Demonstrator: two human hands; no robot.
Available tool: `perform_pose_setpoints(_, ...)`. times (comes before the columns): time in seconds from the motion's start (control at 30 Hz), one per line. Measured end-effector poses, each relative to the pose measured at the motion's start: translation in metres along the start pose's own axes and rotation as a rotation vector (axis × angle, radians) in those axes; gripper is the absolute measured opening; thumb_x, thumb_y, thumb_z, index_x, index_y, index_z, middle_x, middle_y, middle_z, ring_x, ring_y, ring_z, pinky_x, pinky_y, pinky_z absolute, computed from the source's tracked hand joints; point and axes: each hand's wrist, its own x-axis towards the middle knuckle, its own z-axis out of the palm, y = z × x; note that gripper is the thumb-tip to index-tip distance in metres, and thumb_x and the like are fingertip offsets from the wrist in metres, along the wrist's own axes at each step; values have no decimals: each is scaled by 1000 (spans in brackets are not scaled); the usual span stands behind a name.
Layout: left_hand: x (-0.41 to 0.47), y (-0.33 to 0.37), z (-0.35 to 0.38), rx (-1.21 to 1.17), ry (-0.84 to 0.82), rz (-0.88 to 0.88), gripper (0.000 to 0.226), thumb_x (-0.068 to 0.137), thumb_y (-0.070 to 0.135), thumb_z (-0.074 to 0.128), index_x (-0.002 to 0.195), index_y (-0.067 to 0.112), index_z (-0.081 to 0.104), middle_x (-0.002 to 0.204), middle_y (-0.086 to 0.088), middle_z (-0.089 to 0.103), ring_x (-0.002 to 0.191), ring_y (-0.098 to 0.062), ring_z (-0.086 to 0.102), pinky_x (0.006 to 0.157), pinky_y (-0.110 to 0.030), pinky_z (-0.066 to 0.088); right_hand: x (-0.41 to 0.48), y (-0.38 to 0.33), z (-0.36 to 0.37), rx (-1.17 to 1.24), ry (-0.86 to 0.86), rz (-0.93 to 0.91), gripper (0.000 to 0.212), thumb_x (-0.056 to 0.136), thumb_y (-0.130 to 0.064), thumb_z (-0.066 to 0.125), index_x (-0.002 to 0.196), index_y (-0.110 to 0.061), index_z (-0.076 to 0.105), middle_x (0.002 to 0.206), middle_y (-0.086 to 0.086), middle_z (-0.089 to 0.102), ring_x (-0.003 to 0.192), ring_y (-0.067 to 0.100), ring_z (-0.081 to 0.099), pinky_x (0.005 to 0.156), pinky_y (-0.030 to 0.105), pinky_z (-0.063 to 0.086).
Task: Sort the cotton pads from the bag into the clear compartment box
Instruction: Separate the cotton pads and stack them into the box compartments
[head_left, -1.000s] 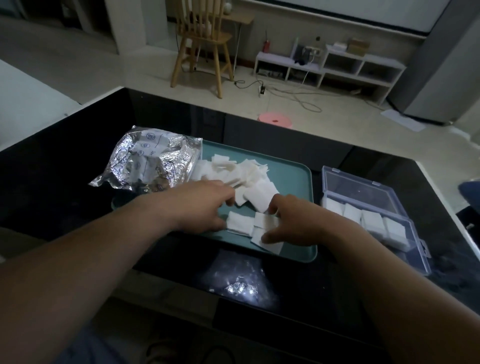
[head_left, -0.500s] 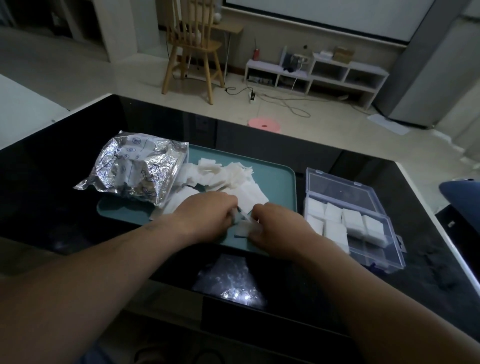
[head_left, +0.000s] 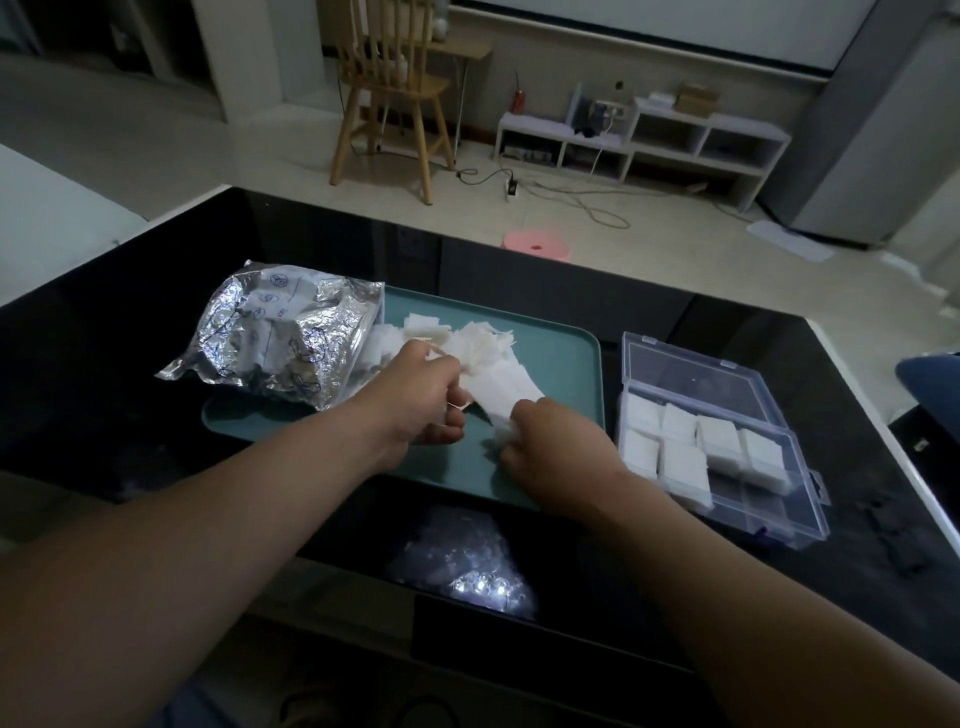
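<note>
Print on the crumpled foil bag (head_left: 275, 332) is blue and too small to read; the bag lies half on the teal tray (head_left: 566, 364), with a loose heap of white square cotton pads (head_left: 483, 345) spilling from its mouth. Both hands work at the heap: left hand (head_left: 415, 400) fingers curled on a thin pad, right hand (head_left: 550, 447) fingers closed on a small stack. On the black counter (head_left: 104, 374) just right of the tray, the clear box (head_left: 727, 447) stands open, six compartments filled with neat white stacks.
</note>
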Motion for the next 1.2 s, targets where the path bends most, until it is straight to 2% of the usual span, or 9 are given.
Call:
perform_pose_setpoints(0.07, 0, -4, -2, -26, -8, -35, 25, 96, 3, 44, 117, 16, 51, 80, -10, 52, 56, -18, 46, 46, -24, 43, 3, 7, -9, 442, -23, 118, 23, 100, -30, 58, 92, -8, 63, 93, 15, 71, 78, 29, 65, 64, 33, 48)
perform_pose_setpoints(0.17, -3, -13, 0, 44, -126, -25, 19, 100, 13, 57, 117, 18, 58, 89, -9, 55, 57, -15, 47, 47, -24, 43, 1, 12, -22, 1235, -155, 285, 19, 101, -20, 63, 108, -3, 71, 95, 14, 75, 76, 21, 69, 67, 32, 55)
perform_pose_setpoints(0.33, 0, -23, 14, 334, -151, 142, 28, 95, 30, 70, 120, 24, 57, 97, -9, 69, 63, -16, 57, 55, -29, 47, -5, 8, -21, 1534, -332, 266, 31, 107, -26, 49, 122, -4, 65, 103, 15, 71, 91, 28, 71, 79, 38, 55)
perform_pose_setpoints(0.5, 3, -24, 9, 499, -56, 328, 26, 86, 31, 78, 105, 25, 62, 90, 1, 71, 80, -15, 68, 67, -33, 52, -7, 1, -24, 1630, -391, 210, 53, 109, -47, 36, 134, -8, 63, 108, 16, 74, 96, 28, 73, 87, 42, 53)
perform_pose_setpoints(0.63, 1, -24, 9, 427, -37, 350, 11, 90, 24, 71, 92, 18, 61, 70, 10, 67, 63, -4, 59, 63, -27, 43, -6, 3, -26, 1597, -388, 193, 47, 112, -42, 36, 134, -10, 62, 122, 25, 71, 100, 30, 72, 88, 40, 56)
perform_pose_setpoints(0.73, 2, -22, 8, 362, -21, 315, 21, 87, 24, 72, 91, 7, 59, 69, -9, 61, 58, -14, 52, 60, -31, 42, -5, 7, -22, 1530, -249, 235, 31, 111, -24, 45, 126, -5, 64, 106, 19, 76, 87, 27, 72, 75, 36, 60)
perform_pose_setpoints(0.87, 0, -17, 9, 285, -47, 252, 23, 88, 14, 69, 99, -1, 56, 64, -14, 59, 53, -21, 57, 55, -32, 43, -6, 13, -22, 1349, 11, 256, 19, 108, -18, 56, 96, -10, 69, 74, 1, 71, 78, 20, 69, 69, 31, 57)
perform_pose_setpoints(1.03, 3, -17, 6, 279, -43, 241, 20, 85, 10, 67, 97, 0, 55, 63, -15, 63, 54, -24, 60, 58, -34, 45, -4, 31, -40, 1022, 278, 148, 9, 100, -23, 71, 98, -14, 67, 88, 4, 74, 74, 17, 70, 70, 33, 57)
perform_pose_setpoints(1.2, -1, -15, 9, 299, -91, 293, 14, 84, 11, 72, 89, 6, 61, 63, -6, 66, 54, -20, 59, 56, -33, 45, -6, 28, -43, 861, 191, 9, 5, 94, -26, 77, 92, -21, 75, 84, -5, 75, 73, 5, 67, 70, 28, 51)
